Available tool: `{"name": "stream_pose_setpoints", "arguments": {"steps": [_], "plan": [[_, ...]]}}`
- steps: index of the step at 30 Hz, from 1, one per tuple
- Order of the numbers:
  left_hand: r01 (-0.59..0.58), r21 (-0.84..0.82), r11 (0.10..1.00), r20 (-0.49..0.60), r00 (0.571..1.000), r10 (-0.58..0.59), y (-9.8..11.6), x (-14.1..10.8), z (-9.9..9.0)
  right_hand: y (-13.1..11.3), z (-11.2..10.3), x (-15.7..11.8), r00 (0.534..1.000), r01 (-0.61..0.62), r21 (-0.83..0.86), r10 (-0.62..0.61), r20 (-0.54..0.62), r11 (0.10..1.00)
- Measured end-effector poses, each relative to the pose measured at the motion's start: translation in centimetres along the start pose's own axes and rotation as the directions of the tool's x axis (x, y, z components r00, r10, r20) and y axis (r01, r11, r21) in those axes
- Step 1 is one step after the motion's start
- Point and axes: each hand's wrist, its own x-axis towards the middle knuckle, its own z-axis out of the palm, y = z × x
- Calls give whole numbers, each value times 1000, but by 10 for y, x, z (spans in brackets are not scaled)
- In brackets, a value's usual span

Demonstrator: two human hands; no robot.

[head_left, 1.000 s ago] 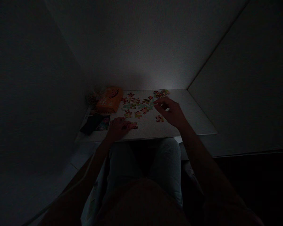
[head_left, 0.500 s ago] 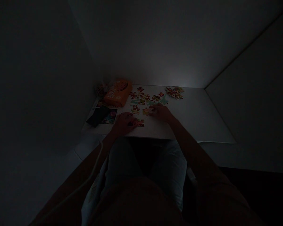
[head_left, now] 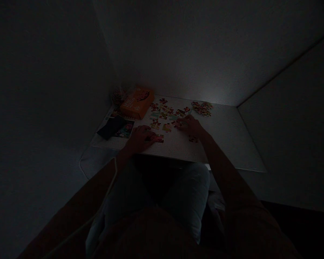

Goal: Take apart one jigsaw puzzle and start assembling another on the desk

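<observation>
The scene is very dark. On the white table point(head_left: 221, 144) my left hand point(head_left: 140, 138) rests near the front edge, fingers bent and closed on a few joined jigsaw puzzle pieces point(head_left: 160, 138). Farther right, my right hand point(head_left: 192, 126) reaches over the table with curled fingers, its tips at a jigsaw puzzle piece point(head_left: 176, 123) that they partly cover. Between the hands lie a yellowish puzzle piece point(head_left: 166, 127) and a small joined group point(head_left: 155, 124). Several more loose pieces point(head_left: 163, 111) spread behind them. Another piece point(head_left: 193, 139) lies below my right wrist.
An orange box point(head_left: 137, 104) stands at the back left. In front of it are a dark flat item point(head_left: 112, 127) and a colourful picture sheet point(head_left: 126, 129). A heap of puzzle pieces point(head_left: 202, 108) sits at the back right, near the wall point(head_left: 205, 64).
My right hand has moved slightly right, off the yellowish piece, to another piece. A piece below my right wrist now shows. My left hand stays at its pieces; the view has shifted a little.
</observation>
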Motion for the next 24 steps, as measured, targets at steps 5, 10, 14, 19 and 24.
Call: {"name": "stream_pose_setpoints", "arguments": {"steps": [5,10,14,19,24], "plan": [[24,-4,1000,34,999,-24,1,1,-3,5,-4,-10,999,22,-36,-20,43,999],[15,-31,999,30,999,-14,0,2,-2,-5,4,-17,1000,-21,-47,21,-7,999],[3,-76,997,15,1000,-1,1,2,-4,-12,7,-17,999,-41,-76,40,-21,996],[29,-108,994,6,1000,-29,7,1,-10,-25,8,-9,986,-123,-98,111,-123,988],[38,-114,993,32,999,-34,10,0,-12,-43,13,4,998,3,-94,-8,-60,996]]}}
